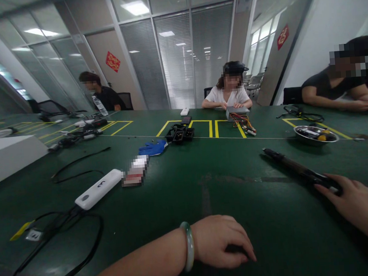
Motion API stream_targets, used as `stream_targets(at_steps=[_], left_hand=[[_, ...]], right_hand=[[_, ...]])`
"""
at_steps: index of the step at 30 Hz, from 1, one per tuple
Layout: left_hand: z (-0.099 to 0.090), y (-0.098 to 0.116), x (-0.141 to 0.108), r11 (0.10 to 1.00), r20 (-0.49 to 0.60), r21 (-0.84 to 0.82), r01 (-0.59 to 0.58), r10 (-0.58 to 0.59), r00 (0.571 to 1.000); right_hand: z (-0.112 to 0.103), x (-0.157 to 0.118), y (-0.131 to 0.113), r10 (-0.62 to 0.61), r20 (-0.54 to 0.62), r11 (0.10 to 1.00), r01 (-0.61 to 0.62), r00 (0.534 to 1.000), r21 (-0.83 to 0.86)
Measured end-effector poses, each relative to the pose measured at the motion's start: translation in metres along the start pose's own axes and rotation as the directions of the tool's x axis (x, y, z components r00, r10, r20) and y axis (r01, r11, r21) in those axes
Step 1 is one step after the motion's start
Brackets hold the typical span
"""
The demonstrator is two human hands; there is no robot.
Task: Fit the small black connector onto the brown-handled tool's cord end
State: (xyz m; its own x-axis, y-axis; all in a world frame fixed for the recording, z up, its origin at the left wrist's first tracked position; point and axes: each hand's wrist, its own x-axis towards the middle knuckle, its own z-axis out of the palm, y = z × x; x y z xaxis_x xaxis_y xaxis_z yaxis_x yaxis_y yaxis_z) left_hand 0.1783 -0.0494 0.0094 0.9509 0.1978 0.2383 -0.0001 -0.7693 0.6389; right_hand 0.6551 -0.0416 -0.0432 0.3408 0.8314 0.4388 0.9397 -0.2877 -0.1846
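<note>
My right hand grips the rear end of a long black electric screwdriver, thumb along its near side. The tool's narrow tip points away and to the left, low over the green table. Nearer to me, my left hand, with a pale green bangle on the wrist, rests palm down on the table. Its fingers are loosely bent, with a gap between them and the thumb, and nothing shows in it.
A metal bowl with small items stands beyond the screwdriver. A white numbered power bank-like device with black cables lies left, near a blue glove and black parts. Opposite, a person handles a grey box with coloured wires.
</note>
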Motion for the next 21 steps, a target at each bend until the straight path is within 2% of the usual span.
stream_targets(at_steps=[2, 5, 8, 11, 13, 15, 18, 21], left_hand=[[-0.001, 0.003, -0.001, 0.998, -0.028, 0.065, 0.025, -0.023, 0.999], [-0.006, 0.009, -0.002, 0.979, -0.135, 0.165, 0.119, -0.097, 0.986], [-0.009, 0.014, -0.001, 0.934, -0.294, 0.244, 0.260, -0.184, 0.938], [-0.009, 0.013, 0.001, 0.872, -0.393, 0.290, 0.394, -0.267, 0.880], [-0.006, 0.010, 0.002, 0.834, -0.413, 0.321, 0.449, -0.304, 0.859], [-0.003, 0.008, 0.003, 0.812, -0.391, 0.360, 0.459, -0.316, 0.865], [0.001, 0.007, 0.006, 0.801, -0.327, 0.407, 0.438, -0.320, 0.889], [0.004, 0.008, 0.010, 0.789, -0.307, 0.431, 0.438, -0.328, 0.893]], right_hand=[[0.006, -0.011, -0.036, -0.093, 0.090, 0.996, 0.092, 0.992, 0.018], [-0.001, -0.038, -0.099, -0.305, 0.123, 0.949, 0.290, 0.944, 0.127], [-0.019, -0.068, -0.157, -0.428, 0.130, 0.891, 0.394, 0.894, 0.224], [-0.036, -0.091, -0.195, -0.531, 0.165, 0.826, 0.465, 0.831, 0.317], [-0.044, -0.099, -0.209, -0.581, 0.178, 0.790, 0.499, 0.794, 0.357], [-0.048, -0.102, -0.213, -0.600, 0.181, 0.774, 0.508, 0.779, 0.379], [-0.051, -0.101, -0.210, -0.590, 0.185, 0.776, 0.489, 0.786, 0.398], [-0.054, -0.099, -0.204, -0.580, 0.190, 0.779, 0.472, 0.792, 0.413]])
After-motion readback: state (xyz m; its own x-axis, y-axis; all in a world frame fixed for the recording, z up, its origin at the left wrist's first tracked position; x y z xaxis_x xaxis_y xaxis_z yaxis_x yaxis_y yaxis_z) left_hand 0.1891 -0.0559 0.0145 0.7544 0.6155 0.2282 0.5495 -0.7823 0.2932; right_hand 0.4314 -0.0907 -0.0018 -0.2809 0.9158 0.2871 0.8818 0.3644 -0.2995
